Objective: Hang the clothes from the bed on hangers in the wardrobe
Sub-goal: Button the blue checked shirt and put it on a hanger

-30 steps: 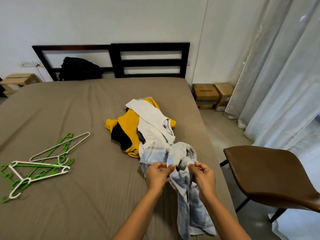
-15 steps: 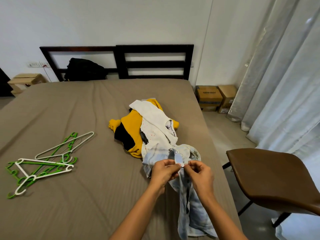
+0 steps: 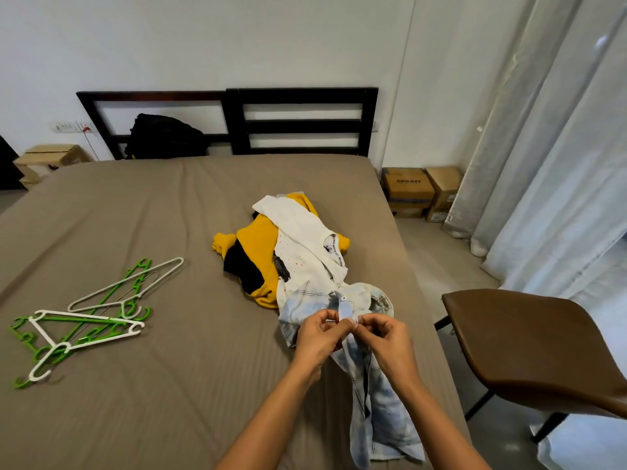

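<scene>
Head view: your left hand (image 3: 317, 339) and right hand (image 3: 385, 340) each take a narrow grip, pinching the button strip of the pale blue shirt (image 3: 383, 418) on the bed (image 3: 169, 385), near its right edge. Work that button with fingertips only, which should open the collar enough for one of the hangers (image 3: 91, 317).

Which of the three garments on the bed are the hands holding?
The pale blue checked shirt: the left hand and right hand pinch its front. The white top and yellow garment lie beyond it, in neither hand.
</scene>
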